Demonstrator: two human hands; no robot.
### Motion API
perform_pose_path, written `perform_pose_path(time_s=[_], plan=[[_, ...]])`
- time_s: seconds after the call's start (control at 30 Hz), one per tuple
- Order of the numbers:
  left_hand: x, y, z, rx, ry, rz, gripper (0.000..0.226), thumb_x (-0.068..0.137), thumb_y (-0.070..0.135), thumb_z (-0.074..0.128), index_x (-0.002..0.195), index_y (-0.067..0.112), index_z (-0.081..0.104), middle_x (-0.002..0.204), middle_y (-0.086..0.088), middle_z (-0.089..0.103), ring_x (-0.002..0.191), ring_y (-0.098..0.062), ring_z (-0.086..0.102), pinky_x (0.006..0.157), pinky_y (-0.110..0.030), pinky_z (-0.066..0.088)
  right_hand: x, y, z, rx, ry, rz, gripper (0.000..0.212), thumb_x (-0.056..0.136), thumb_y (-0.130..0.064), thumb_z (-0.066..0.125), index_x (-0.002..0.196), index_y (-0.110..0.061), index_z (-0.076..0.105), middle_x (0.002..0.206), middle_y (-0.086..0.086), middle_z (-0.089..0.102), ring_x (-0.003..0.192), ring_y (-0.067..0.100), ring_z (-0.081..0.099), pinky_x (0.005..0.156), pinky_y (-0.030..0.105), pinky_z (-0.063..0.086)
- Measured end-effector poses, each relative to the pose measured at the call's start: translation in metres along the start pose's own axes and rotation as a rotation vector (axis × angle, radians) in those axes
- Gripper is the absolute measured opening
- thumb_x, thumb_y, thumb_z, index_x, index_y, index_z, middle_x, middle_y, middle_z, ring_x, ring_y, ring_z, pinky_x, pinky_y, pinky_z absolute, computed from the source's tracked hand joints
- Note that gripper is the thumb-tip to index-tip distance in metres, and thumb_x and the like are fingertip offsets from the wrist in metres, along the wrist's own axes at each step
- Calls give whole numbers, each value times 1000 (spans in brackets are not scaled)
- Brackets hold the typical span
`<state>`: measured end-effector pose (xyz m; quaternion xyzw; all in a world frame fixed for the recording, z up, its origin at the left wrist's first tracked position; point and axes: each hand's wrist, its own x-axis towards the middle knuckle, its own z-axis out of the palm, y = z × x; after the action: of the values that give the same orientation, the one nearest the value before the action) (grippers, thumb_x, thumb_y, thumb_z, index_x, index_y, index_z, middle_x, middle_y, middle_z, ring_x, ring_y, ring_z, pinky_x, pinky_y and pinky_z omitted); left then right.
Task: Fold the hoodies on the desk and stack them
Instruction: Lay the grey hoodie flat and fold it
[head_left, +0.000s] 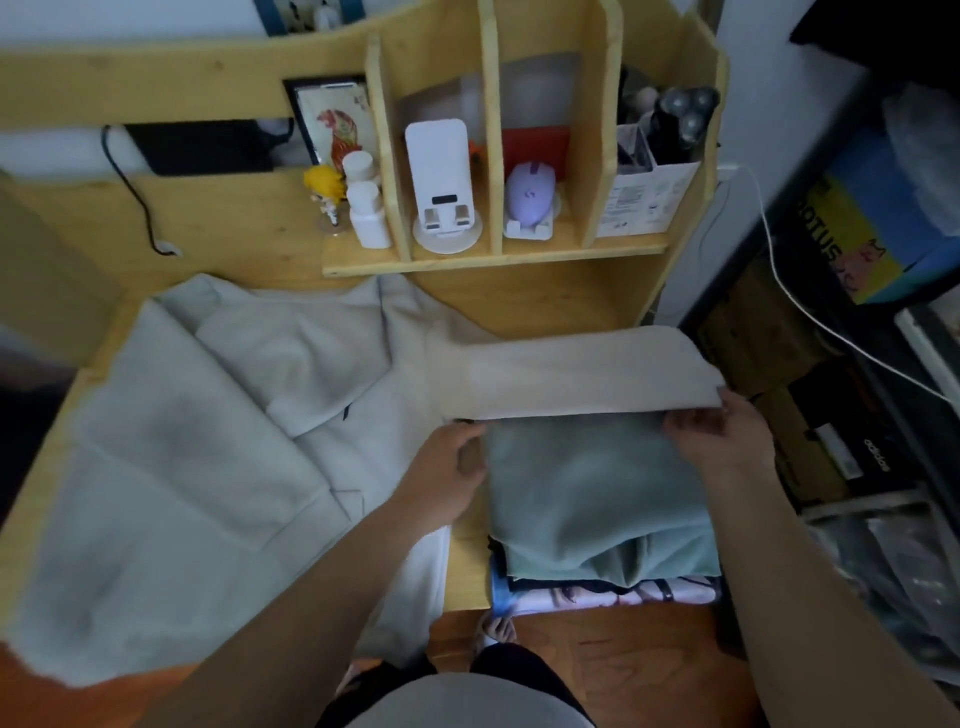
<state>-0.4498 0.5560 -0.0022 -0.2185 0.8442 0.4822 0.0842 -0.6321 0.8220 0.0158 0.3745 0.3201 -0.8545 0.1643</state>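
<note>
A folded beige hoodie (576, 376) is held over the far end of a stack at the desk's right side. My left hand (449, 467) grips its near left edge, and my right hand (719, 436) pinches its near right corner. Under it lies a folded sage-green hoodie (587, 499), resting on darker and printed folded clothes (597, 595). A large light-grey hoodie (208, 426) lies spread and unfolded across the left half of the wooden desk (467, 561), hanging over the near edge.
A wooden shelf unit (498, 254) stands at the back with a white stand, a purple mouse, bottles, a figurine and a shaver. A black cable (140, 208) hangs at the left. Boxes and a white cable (810, 317) crowd the right side.
</note>
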Motion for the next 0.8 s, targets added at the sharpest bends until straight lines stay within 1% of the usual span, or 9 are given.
perform_pose_path(time_s=[0.1, 0.23, 0.3, 0.37, 0.47, 0.53, 0.63, 0.7, 0.8], plan=[[-31, -25, -55, -513, 105, -233, 25, 86, 22, 67, 109, 30, 71, 126, -3, 70, 118, -28, 65, 97, -36, 47, -27, 9, 31, 30, -185, -58, 66, 66, -6, 67, 131, -9, 57, 129, 16, 65, 120, 35, 62, 102, 54, 48], [-80, -63, -139, -1037, 213, -263, 47, 76, 21, 74, 122, 15, 65, 131, -13, 68, 127, -35, 62, 108, -48, 47, -86, 60, 83, -214, -526, -195, 52, 82, 3, 49, 132, -6, 58, 128, 12, 65, 121, 32, 62, 104, 46, 49], [-105, -80, -176, -1210, 235, -220, 38, 92, 31, 60, 128, 16, 61, 139, -17, 63, 129, -36, 61, 106, -54, 49, -122, 111, 101, -498, -669, -345, 40, 80, 4, 50, 109, -15, 71, 105, 1, 74, 102, 19, 70, 90, 32, 55], [-127, -104, -205, -1296, 252, -224, 39, 104, 43, 43, 131, 18, 58, 141, -20, 60, 131, -41, 58, 108, -65, 42, -152, 179, 108, -889, -829, -518, 29, 73, -3, 56, 94, -16, 72, 93, -2, 75, 89, 14, 71, 77, 30, 55], [-148, -148, -226, -1363, 240, -361, 56, 99, 60, 46, 133, 17, 57, 133, -23, 65, 125, -47, 60, 109, -73, 35, -168, 291, 90, -1458, -1255, -609, 37, 73, -9, 59, 109, -13, 63, 114, 9, 64, 106, 28, 62, 90, 44, 51], [-155, -182, -223, -1307, 239, -547, 58, 98, 61, 48, 126, 13, 64, 118, -20, 73, 107, -39, 71, 99, -63, 49, -161, 347, 63, -1783, -1433, -550, 39, 73, -6, 57, 111, -12, 60, 124, 8, 58, 118, 31, 53, 100, 45, 44], [-155, -231, -206, -1090, 273, -700, 38, 97, 44, 58, 106, 10, 73, 90, -13, 77, 70, -24, 74, 68, -36, 55, -154, 379, 31, -1920, -1189, -347, 38, 87, -6, 56, 122, -20, 57, 141, -1, 51, 133, 18, 43, 108, 25, 32], [-150, -255, -197, -892, 321, -733, 23, 90, 30, 70, 96, 7, 72, 81, -14, 77, 54, -16, 70, 55, -27, 51, -143, 384, 23, -1987, -993, -400, 34, 92, -9, 56, 124, -20, 58, 135, 0, 55, 125, 18, 50, 104, 23, 32], [-145, -268, -193, -588, 308, -708, 21, 98, 18, 62, 82, 7, 69, 60, -7, 63, 40, -13, 58, 38, -17, 38, -123, 373, 27, -2115, -692, -462, 30, 93, -9, 56, 121, -18, 62, 131, 4, 58, 112, 20, 54, 98, 25, 35]])
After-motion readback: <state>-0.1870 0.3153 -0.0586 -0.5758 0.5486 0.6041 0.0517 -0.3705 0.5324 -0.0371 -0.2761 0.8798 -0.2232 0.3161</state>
